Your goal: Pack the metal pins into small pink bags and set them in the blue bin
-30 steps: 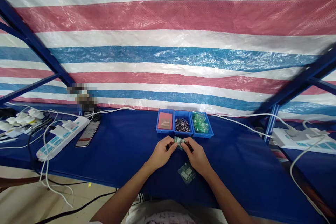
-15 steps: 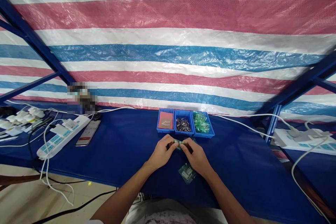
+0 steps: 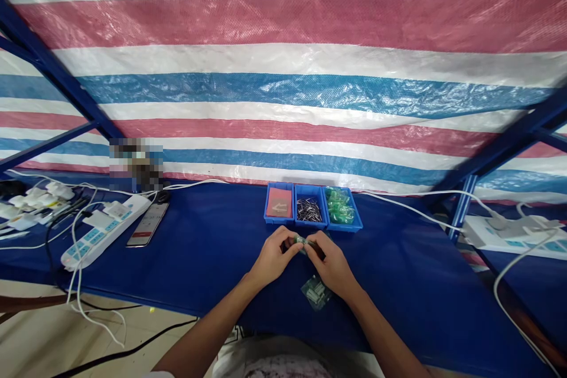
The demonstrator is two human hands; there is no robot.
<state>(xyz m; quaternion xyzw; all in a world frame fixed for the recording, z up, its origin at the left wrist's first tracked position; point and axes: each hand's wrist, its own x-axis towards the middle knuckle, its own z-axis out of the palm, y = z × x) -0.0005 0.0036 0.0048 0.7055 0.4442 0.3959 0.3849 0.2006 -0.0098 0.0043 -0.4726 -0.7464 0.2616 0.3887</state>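
Observation:
Both of my hands meet over the blue table, just in front of the bins. My left hand (image 3: pixel 275 254) pinches one side of a small clear plastic bag (image 3: pixel 300 240) with a green tint. On the bag's other side, my right hand (image 3: pixel 328 263) grips with thumb and fingers. Most of the bag is hidden by the fingers, so its contents are unclear. Below the right hand lies another small clear bag (image 3: pixel 316 293) with pale, short, rod-like pieces inside.
Behind my hands stand three blue bins: one with pink pieces (image 3: pixel 280 196), one with metal screws or nails (image 3: pixel 309 210), one with green-tinted plastic bags (image 3: pixel 339 207). A power strip (image 3: pixel 104 236) and a phone (image 3: pixel 148 224) lie left. Another power strip (image 3: pixel 514 236) sits right.
My fingers have shifted slightly on the small bag, with the fingertips closer together. The bag on the table and the bins stay where they were.

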